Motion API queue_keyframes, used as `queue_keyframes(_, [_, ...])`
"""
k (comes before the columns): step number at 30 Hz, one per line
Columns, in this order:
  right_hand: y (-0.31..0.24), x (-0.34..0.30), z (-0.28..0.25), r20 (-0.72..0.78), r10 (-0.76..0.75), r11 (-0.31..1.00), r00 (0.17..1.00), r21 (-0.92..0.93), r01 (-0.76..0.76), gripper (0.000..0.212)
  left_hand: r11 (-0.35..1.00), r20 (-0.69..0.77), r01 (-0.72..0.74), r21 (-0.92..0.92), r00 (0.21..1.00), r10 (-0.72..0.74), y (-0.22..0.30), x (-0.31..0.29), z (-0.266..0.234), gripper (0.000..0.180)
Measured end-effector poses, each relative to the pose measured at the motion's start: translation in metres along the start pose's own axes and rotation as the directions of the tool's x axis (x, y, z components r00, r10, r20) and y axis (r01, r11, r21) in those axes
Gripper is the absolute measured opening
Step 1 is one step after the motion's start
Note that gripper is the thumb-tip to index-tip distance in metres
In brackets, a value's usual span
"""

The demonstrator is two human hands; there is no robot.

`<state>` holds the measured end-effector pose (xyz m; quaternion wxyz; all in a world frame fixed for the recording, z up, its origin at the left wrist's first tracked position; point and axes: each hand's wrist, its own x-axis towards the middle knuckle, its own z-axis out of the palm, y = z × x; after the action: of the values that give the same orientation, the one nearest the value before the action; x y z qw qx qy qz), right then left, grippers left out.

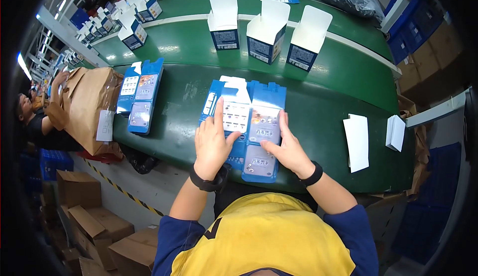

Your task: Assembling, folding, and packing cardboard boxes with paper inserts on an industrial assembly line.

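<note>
A flat blue and grey carton blank point(264, 149) with printed panels and a white flap lies on the green work surface in front of me. My left hand point(212, 139) rests on its left side, fingers stretched toward the white flap and thumb apart. At the opposite edge, my right hand point(288, 149) has its thumb on the printed face and its fingers along the side. Its lower fingers are partly hidden, and the hand seems to grip that edge. Whether several blanks lie stacked under the top one, I cannot tell.
More flat blanks point(142, 96) lie to the left, beside a large brown paper-wrapped package point(92, 106). Three open-lidded boxes point(266, 34) stand on the green conveyor point(179, 39). Folded white papers point(356, 144) lie right. A co-worker point(37, 119) is far left; cardboard boxes point(99, 221) fill the lower left.
</note>
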<state>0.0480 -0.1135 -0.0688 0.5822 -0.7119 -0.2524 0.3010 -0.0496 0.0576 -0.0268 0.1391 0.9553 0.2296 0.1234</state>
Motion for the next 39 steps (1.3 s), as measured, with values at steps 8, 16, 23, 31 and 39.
queue_keyframes(8, [-0.040,-0.047,-0.001,-0.243,-0.342,0.844,0.907,0.346,0.411,0.085,0.359,-0.105,-0.005,-0.933,0.960,-0.260,0.022,0.004,-0.019,0.088])
queue_keyframes(16, [-0.054,-0.048,-0.024,0.030,-0.818,0.554,0.575,-0.229,0.800,0.064,0.262,-0.069,-0.112,-0.959,0.983,0.169,0.041,0.007,-0.027,0.082])
queue_keyframes(23, [-0.037,-0.027,-0.044,-0.283,-0.541,0.795,0.792,0.135,0.591,0.152,0.259,0.326,0.202,-0.944,0.677,0.659,0.064,-0.001,-0.026,0.141])
queue_keyframes(31, [-0.039,-0.039,-0.067,-0.289,-0.549,0.764,0.784,0.205,0.611,0.158,0.563,-0.028,-0.500,-0.658,0.764,0.644,0.073,-0.009,0.004,0.104])
queue_keyframes(39, [-0.072,-0.070,-0.084,-0.130,-0.594,0.740,0.794,0.298,0.603,0.125,0.396,-0.436,-0.764,-0.509,0.626,0.647,0.082,0.003,-0.005,0.101])
